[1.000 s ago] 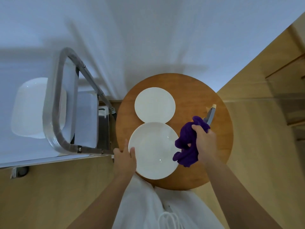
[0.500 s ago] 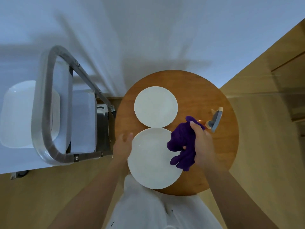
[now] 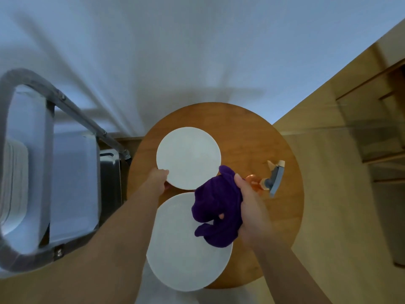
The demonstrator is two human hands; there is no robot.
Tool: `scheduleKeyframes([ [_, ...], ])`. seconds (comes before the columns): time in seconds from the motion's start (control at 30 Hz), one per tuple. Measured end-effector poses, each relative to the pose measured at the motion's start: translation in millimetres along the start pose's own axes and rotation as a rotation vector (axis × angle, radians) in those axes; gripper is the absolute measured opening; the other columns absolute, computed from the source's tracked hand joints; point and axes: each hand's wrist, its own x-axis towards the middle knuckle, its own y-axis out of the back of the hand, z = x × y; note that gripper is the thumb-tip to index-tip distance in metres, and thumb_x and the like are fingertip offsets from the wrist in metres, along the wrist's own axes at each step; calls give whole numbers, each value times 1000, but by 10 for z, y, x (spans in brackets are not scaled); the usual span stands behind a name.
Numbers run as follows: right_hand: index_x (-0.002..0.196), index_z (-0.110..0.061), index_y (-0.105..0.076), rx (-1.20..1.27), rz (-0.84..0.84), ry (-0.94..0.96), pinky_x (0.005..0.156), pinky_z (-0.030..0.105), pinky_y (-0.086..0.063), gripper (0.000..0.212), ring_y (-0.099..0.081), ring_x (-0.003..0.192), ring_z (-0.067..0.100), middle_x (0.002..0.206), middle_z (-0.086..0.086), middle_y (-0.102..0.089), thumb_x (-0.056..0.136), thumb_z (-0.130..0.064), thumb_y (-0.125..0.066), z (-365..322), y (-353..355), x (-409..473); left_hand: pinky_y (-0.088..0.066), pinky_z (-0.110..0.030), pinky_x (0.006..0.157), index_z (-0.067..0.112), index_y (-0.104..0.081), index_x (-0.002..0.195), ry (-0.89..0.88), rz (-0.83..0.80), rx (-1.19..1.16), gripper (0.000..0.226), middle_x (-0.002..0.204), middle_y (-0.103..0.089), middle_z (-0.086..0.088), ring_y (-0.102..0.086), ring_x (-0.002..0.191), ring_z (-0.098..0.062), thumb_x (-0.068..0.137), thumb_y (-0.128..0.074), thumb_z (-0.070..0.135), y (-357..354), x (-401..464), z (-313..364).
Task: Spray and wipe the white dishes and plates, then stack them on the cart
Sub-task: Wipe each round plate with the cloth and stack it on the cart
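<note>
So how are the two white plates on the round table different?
The far plate looks smaller; the near plate looks bigger and sticks out past the table edge. The left hand grips the far plate's rim; the purple cloth, held in the right hand, lies over the near plate. Both are round, white and lie flat.

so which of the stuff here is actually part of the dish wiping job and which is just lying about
Part of the job:
- smaller white plate, left hand at its near edge
- larger white plate
- purple cloth, held in right hand
- spray bottle
- metal cart

Just there:
- round wooden table
- wooden cabinet at right
</note>
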Motion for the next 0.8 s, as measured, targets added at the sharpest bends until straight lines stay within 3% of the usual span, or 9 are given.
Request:
scheduleKeyframes([
  [0.1,78,-24,-68,-77,8,121,50,29,-53,25,-68,62,17,67,-1,-70,88,-43,-56,22,17,-16,-51,-38,74,11,-49,124,25,-16,-127,33,114,-57,-9,-56,97,-24,99,-47,33,10,-33,26],
  [0.27,104,-25,-59,-115,49,34,61,33,-51,32,-66,80,21,81,-1,-69,85,-51,-57,-19,-56,-153,-53,-33,60,21,-47,128,-101,-14,-144,48,116,-58,-1,-59,88,-21,96,-36,55,77,-169,114],
  [0.33,105,-24,-60,-87,31,32,65,34,-53,37,-66,85,23,87,1,-70,85,-54,-53,-66,-79,-245,-54,-36,66,27,-41,135,-148,-22,-158,54,116,-54,2,-57,90,-20,93,-36,60,134,-278,117],
  [0.43,100,-23,-64,-33,2,133,65,33,-54,45,-67,79,22,77,0,-72,77,-60,-51,-163,-75,-415,-50,-52,92,31,-42,137,-214,-152,-346,56,130,-56,-1,-58,111,-30,90,-42,61,217,-506,110],
  [0.57,103,-20,-66,39,-53,326,63,33,-53,50,-66,63,19,81,3,-71,84,-60,-43,-351,-137,-671,-49,-50,96,16,-47,137,-308,-254,-619,59,135,-55,-12,-59,116,-27,92,-46,54,321,-950,186],
  [0.63,103,-21,-66,121,-111,397,57,32,-50,43,-65,60,19,87,4,-71,91,-53,-41,-448,-202,-796,-47,-57,95,23,-47,136,-334,-339,-579,62,134,-56,-11,-55,119,-34,88,-46,61,352,-1232,169],
  [0.7,106,-21,-66,137,-183,445,59,32,-52,36,-67,70,19,97,3,-71,95,-45,-40,-524,-286,-876,-50,-59,87,29,-53,131,-345,-378,-565,66,127,-62,-9,-59,114,-37,76,-53,66,392,-1527,93],
  [0.77,113,-17,-59,-112,-105,440,70,27,-53,33,-65,88,16,103,1,-68,96,-40,-43,-525,-336,-848,-50,-60,88,30,-56,128,-383,-385,-618,68,123,-65,-7,-61,111,-35,69,-58,65,426,-1796,-10],
  [0.8,112,-13,-55,-353,-5,465,67,19,-50,31,-60,89,14,99,-1,-62,96,-37,-44,-507,-353,-809,-50,-58,89,30,-56,128,-413,-381,-627,68,124,-64,-6,-61,111,-34,69,-58,63,434,-1911,-55],
])
